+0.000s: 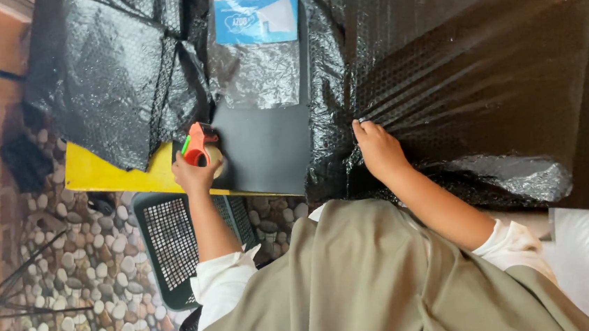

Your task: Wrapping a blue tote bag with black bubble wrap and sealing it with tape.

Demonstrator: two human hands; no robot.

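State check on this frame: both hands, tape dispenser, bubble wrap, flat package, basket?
left hand: closed around the tape dispenser
tape dispenser: upright on the dark flat package
right hand: fingers pressing the black bubble wrap
black bubble wrap: spread out, partly folded
dark flat package: lying flat, partly wrapped
green basket: on the floor, looks empty

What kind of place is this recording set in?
Probably a small packing station: black bubble wrap covers the yellow table, and the left hand grips an orange tape dispenser.

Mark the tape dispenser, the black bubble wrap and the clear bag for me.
tape dispenser (198, 143), head view, orange body.
black bubble wrap (455, 69), head view, flat middle of sheet.
clear bag (257, 74), head view, crinkled lower half.
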